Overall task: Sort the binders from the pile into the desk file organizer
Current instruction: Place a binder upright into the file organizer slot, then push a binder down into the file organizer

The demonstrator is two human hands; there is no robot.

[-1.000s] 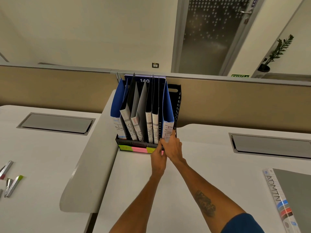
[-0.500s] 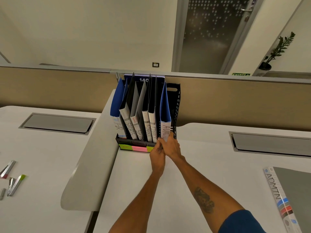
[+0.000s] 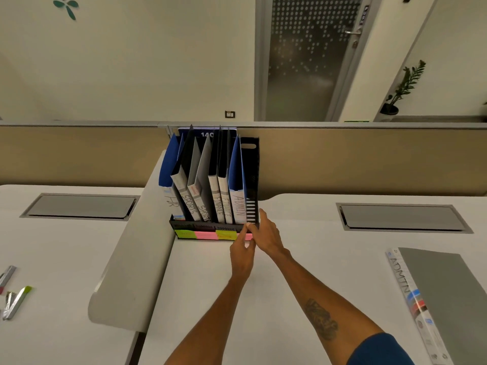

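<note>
One grey binder left on the desk; both of your hands at the organizer front.

The flat grey "ADMIN" binder [image 3: 432, 299] lies to your right, spine pointing away, nearer your right hand [image 3: 266, 237]. That hand and your left hand [image 3: 241, 255] hover loosely unclenched, holding nothing, before the black slotted desk file organizer [image 3: 251, 180], beyond which nothing remains to sort.

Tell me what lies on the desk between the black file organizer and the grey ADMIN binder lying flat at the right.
In the head view, only bare white desktop separates the black file organizer from the flat grey ADMIN binder; the right hand sits by the organizer's corner.
</note>
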